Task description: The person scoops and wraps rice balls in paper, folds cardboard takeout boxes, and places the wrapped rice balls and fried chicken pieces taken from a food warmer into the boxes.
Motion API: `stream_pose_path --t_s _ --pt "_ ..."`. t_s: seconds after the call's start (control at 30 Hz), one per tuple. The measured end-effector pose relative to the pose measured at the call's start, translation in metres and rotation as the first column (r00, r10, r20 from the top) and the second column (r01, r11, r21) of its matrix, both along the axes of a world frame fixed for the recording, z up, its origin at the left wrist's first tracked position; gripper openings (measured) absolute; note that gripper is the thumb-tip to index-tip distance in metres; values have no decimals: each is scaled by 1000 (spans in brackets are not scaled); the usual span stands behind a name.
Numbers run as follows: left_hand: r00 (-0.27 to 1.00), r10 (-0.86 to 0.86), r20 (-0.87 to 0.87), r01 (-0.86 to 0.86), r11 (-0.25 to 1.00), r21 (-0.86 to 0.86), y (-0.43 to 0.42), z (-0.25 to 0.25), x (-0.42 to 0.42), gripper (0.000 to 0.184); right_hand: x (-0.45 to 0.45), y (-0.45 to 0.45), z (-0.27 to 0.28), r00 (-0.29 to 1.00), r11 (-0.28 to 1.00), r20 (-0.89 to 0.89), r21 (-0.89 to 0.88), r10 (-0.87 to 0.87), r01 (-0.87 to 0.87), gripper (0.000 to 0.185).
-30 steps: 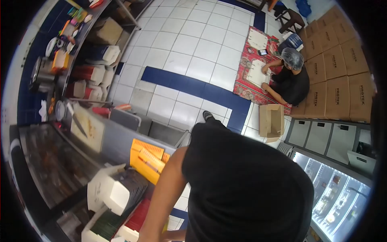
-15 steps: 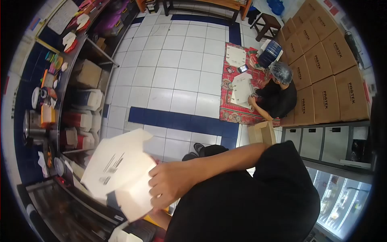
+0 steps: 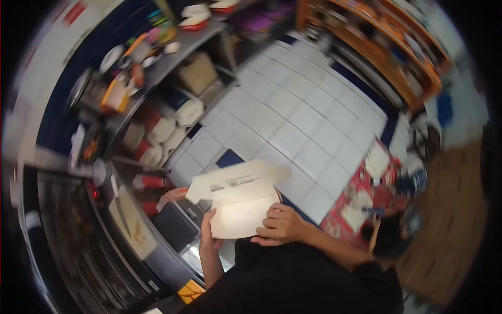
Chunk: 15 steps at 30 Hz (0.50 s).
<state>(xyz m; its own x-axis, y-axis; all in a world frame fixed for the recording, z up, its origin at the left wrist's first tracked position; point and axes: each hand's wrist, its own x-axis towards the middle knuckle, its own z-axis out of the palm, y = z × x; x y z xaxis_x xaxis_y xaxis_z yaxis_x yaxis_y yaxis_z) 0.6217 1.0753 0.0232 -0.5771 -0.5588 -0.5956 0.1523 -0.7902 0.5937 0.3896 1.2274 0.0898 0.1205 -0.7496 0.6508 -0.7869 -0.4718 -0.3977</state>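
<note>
In front of my body I hold a white cardboard food box [image 3: 244,219], its lid flap raised and printed with dark lettering. My left hand [image 3: 209,234] grips the box's left side, thumb up along the wall. Fingers curled, my right hand [image 3: 281,226] is closed on the right wall. The inside of the box faces up, and I see nothing in it. Just left of the box is a dark flat-topped rectangular object [image 3: 177,227]. A pale cutting board [image 3: 137,230] with a knife [image 3: 123,213] on it lies farther left.
Left stands a metal shelf [image 3: 164,60] with folded boxes [image 3: 166,125] beneath. A dark glass-fronted appliance [image 3: 68,225] fills the lower left. On the right, a co-worker [image 3: 395,235] sits by a red patterned mat [image 3: 340,212] and stacked brown cartons [image 3: 449,209]. An orange shelf [image 3: 387,36] stands behind.
My view has turned, so the co-worker and mat appear lower right. The box has come in front of my body, more level, and my left hand now shows on its left side.
</note>
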Motion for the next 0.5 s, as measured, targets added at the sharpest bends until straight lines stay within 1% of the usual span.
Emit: stream_pose_path --t_s 0.03,0.07,0.1,0.13,0.17,0.2,0.23,0.27,0.3,0.33,0.37,0.4,0.43,0.47,0.5 --pt "999 47 11 -48 999 10 -19 11 -18 55 -17 -23 8 996 997 -17 -2 83 -83 27" --pt "997 76 18 -76 997 15 -42 21 -36 55 -35 -48 15 998 1000 57 -19 -18 19 26" --pt "992 126 0 -126 992 6 -66 20 -51 55 -51 -73 19 982 990 135 -29 -130 135 25" --pt "990 141 -12 -142 987 -73 -87 15 -64 57 -64 -94 19 988 995 123 -34 -90 95 25" --pt "989 150 -16 -151 978 -146 -105 13 -76 60 -77 -114 14 927 960 247 92 -281 266 20" --pt "985 172 -19 -173 974 -144 -123 17 -90 60 -87 -128 7 811 877 338 240 -477 416 20" --pt "991 130 -32 -134 970 -202 -141 22 -109 65 -101 -142 -9 818 884 340 242 -464 400 20" --pt "995 85 -44 -94 960 -263 -159 24 -126 71 -120 -158 -32 621 861 607 436 -495 261 22" --pt "996 94 0 -89 949 -302 -177 17 -143 73 -136 -176 -49 334 828 770 558 -543 58 24" --pt "995 98 -4 -94 946 -310 -198 15 -160 73 -150 -195 -57 339 833 774 550 -534 56 24" --pt "1000 17 1 -15 916 -402 -219 13 -178 75 -164 -211 -63 116 809 812 582 -572 -87 26" --pt "998 -62 13 61 873 -485 -238 8 -195 77 -179 -225 -72 -107 783 785 576 -610 -235 28" --pt "998 -62 2 56 884 -465 -258 5 -212 78 -192 -243 -82 -99 773 776 591 -623 -233 35" --pt "999 -46 -2 40 883 -469 -278 2 -227 78 -206 -262 -91 -86 771 779 588 -621 -243 35" --pt "994 -96 60 113 876 -469 -298 10 -246 77 -219 -286 -91 -126 796 798 547 -589 -259 42"
